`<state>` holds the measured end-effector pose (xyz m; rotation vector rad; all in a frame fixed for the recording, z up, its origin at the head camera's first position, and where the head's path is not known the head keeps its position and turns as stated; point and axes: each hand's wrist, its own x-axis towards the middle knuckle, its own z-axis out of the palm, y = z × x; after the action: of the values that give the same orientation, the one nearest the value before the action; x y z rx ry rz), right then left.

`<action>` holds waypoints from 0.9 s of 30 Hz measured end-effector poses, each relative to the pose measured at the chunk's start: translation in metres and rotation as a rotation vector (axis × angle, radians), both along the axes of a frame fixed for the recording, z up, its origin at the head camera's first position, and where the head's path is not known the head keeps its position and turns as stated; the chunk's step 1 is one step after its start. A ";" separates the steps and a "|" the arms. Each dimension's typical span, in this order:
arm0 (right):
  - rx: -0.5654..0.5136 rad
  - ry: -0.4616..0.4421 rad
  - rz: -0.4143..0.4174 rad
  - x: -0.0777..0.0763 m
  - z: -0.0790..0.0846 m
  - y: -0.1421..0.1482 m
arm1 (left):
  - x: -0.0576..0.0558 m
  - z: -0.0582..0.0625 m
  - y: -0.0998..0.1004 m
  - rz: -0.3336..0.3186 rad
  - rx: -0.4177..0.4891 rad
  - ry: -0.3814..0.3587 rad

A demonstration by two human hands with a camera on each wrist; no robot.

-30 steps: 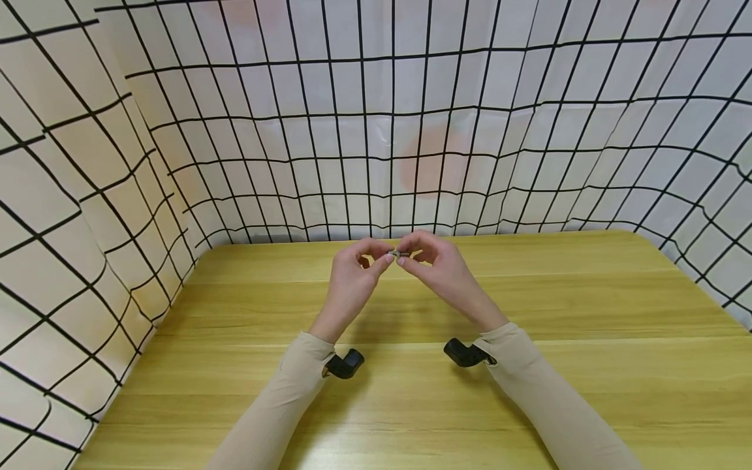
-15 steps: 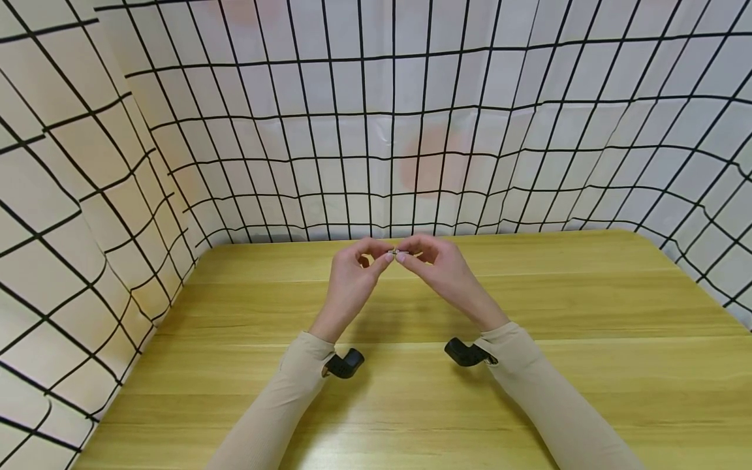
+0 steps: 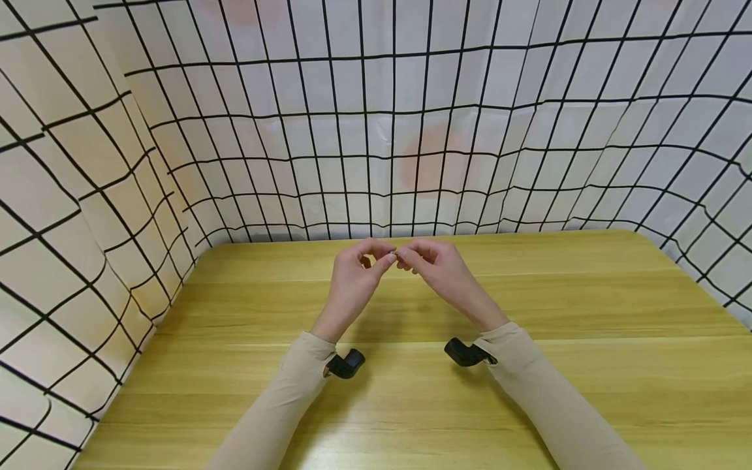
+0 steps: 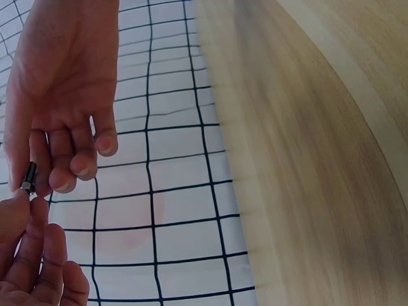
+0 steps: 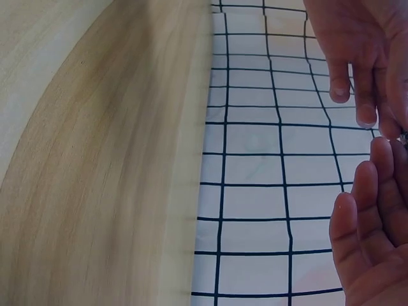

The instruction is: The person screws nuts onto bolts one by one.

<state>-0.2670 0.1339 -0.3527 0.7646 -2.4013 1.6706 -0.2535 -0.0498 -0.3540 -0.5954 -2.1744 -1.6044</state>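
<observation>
In the head view, my left hand (image 3: 352, 277) and right hand (image 3: 442, 273) meet fingertip to fingertip above the far part of the table. Between them is a small bolt (image 3: 394, 252), mostly covered by fingers. The left wrist view shows its dark shaft (image 4: 31, 171) pointing towards the right hand, the upper one there. A grey hexagonal piece (image 4: 27, 186) sits at the left hand's fingertips; whether it is a nut or the bolt's head, I cannot tell. Both hands pinch the bolt between thumb and index finger. The right wrist view cuts it off at the edge.
A wooden table (image 3: 382, 405) spreads below the hands. Behind it and to the sides stands a white sheet with black grid lines (image 3: 382, 130). A black wrist camera (image 3: 346, 363) juts from the left sleeve, another black camera (image 3: 464, 352) from the right.
The right thumb and fingers have shifted slightly left and rolled over the bolt, so less of it shows. The left hand has barely moved.
</observation>
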 end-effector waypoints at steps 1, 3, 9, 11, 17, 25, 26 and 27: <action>-0.001 -0.004 -0.002 0.000 0.000 0.000 | 0.000 0.000 0.000 0.000 -0.001 0.000; 0.002 -0.012 -0.010 -0.001 0.000 0.001 | 0.000 0.001 0.000 0.001 -0.004 -0.002; -0.011 -0.018 -0.006 0.000 0.001 0.003 | 0.000 0.000 0.000 0.011 -0.008 -0.012; -0.016 0.000 0.006 0.002 0.004 0.002 | -0.001 0.000 0.000 0.014 -0.003 -0.011; -0.008 0.098 0.055 0.018 0.024 -0.003 | -0.001 0.000 0.000 0.007 0.011 0.003; -0.013 0.119 0.041 0.005 0.009 0.000 | -0.001 0.000 -0.001 0.000 0.011 0.001; -0.019 0.115 0.041 0.002 0.005 0.001 | -0.001 0.000 -0.001 0.000 0.012 0.001; -0.023 0.110 0.043 -0.001 0.001 0.002 | -0.001 -0.001 -0.001 0.002 0.012 0.002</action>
<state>-0.2678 0.1357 -0.3514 0.8854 -2.3036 1.6238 -0.2550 -0.0509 -0.3547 -0.5911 -2.1618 -1.6133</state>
